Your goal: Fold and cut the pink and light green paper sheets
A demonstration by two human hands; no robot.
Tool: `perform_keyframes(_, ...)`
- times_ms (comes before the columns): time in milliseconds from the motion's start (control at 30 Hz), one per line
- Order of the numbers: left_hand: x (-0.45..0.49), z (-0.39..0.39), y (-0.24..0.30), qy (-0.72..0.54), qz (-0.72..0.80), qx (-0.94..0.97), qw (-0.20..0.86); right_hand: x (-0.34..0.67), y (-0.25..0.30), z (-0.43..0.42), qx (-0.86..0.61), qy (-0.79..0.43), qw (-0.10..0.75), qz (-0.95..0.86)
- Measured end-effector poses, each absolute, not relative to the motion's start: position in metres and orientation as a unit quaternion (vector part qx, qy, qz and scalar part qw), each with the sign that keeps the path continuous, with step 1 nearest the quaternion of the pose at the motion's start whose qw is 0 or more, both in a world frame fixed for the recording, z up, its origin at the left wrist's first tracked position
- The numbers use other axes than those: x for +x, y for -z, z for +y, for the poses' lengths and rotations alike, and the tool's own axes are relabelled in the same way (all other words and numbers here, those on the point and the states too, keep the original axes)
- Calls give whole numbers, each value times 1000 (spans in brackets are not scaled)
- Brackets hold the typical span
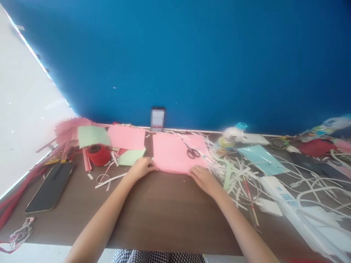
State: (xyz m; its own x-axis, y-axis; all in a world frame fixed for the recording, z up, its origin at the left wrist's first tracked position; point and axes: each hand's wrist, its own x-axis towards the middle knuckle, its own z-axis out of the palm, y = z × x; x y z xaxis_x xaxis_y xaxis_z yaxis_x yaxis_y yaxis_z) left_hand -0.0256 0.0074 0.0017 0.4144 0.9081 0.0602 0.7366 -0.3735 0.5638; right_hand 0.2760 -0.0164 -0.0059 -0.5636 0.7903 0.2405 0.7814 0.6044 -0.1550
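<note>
A stack of pink paper sheets [172, 153] lies on the brown table [164, 212] in front of me. My left hand [141, 167] pinches its near left corner, fingers closed on the edge. My right hand [203, 177] grips the near right corner the same way. Small black-handled scissors [192, 151] rest on top of the pink paper, toward its right side.
Left: a red tape roll [97, 153], green paper [91, 135], another pink sheet [126, 137], a dark phone [51, 186]. A standing phone [158, 119] leans on the blue wall. Right: white paper strips [227, 164], a glue bottle [233, 135], light blue paper [261, 159], white power strip and cables [290, 201].
</note>
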Motion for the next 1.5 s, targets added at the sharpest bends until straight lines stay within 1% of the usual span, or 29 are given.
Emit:
perform_keyframes(133,-27,9,-4,-175,537,785,254,284,7,-16,-487,-93,182,-849)
perform_keyframes(267,-25,8,-5,-159,577,761,248,284,10,-13,-532,-155,208,-806)
perform_keyframes(433,-23,8,-5,-129,610,751,218,281,8,-11,-565,-166,200,-783)
perform_keyframes(633,-23,8,-4,-127,629,750,161,278,4,-10,-591,-178,202,-761)
perform_keyframes(800,-23,10,-2,-114,639,743,160,277,10,-9,-611,-150,205,-750)
perform_keyframes(1133,-21,16,-3,-90,648,738,167,273,17,-5,-628,-97,169,-754)
perform_keyframes(1200,-22,17,-2,-93,647,738,169,271,17,-3,-621,-66,159,-764)
perform_keyframes(1267,-22,17,-1,-98,646,739,167,267,17,-4,-621,6,151,-769)
perform_keyframes(1367,-21,17,1,-104,644,742,156,248,17,-11,-583,112,168,-787)
perform_keyframes(1433,-21,17,2,-106,643,743,153,228,17,-19,-516,111,194,-827)
perform_keyframes(1500,-20,16,2,-109,641,743,155,209,18,-26,-475,82,210,-850)
